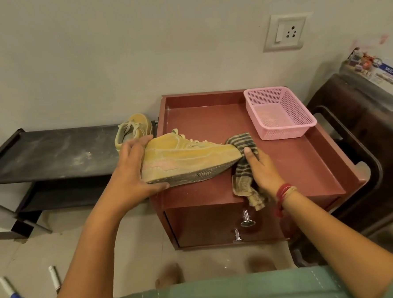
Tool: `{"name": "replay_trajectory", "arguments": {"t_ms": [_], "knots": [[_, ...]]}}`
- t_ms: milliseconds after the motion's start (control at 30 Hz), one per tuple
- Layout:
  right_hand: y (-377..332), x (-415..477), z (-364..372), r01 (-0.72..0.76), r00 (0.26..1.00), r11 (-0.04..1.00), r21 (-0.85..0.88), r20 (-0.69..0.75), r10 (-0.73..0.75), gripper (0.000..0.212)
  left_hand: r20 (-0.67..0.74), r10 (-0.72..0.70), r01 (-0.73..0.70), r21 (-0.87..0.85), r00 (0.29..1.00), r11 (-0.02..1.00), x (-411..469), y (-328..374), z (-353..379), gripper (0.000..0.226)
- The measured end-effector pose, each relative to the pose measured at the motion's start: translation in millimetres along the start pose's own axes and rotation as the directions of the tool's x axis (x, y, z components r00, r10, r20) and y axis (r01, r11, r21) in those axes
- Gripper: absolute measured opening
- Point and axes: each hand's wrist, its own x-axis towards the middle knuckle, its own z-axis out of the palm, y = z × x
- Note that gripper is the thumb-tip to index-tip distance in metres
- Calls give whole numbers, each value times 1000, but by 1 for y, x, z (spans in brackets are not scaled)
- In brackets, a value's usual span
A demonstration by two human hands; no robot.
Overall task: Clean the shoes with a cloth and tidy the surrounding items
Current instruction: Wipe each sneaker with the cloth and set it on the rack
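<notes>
Left hand (130, 173) clamps the heel of the yellow shoe (186, 154), tilting it sole-toward-me above the red table (295, 165) so the toe is exposed. Right hand (261, 170) grips the striped cloth (241, 180), thumb pressing it to the toe: wiping step, I judge. Second shoe (132, 127) sits on the dusty black shelf (53, 153). Pink basket (288, 129) at the table's back corner; markers (11, 290) lie on the floor, untidied.
</notes>
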Motion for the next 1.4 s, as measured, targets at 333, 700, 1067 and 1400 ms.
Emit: {"name": "replay_trajectory", "arguments": {"t_ms": [333, 700, 1067, 1400], "knots": [[-67, -56, 76, 729, 674, 448, -517, 433, -598, 49, -31, 69, -70, -7, 997, 998, 5, 7, 11, 94], [-16, -42, 26, 502, 850, 561, -658, 255, -461, 54, -20, 77, -77, 26, 997, 997, 5, 13, 9, 102], [-15, -2, -14, -227, 956, 944, 239, -129, 262, 25, -61, 128, -104, 307, 990, 946, 8, 18, 16, 90], [-1, -45, 31, 23, 999, 993, -115, -40, -28, 46, -17, -224, 219, -152, 975, 964, 2, 31, 19, 141]]}}
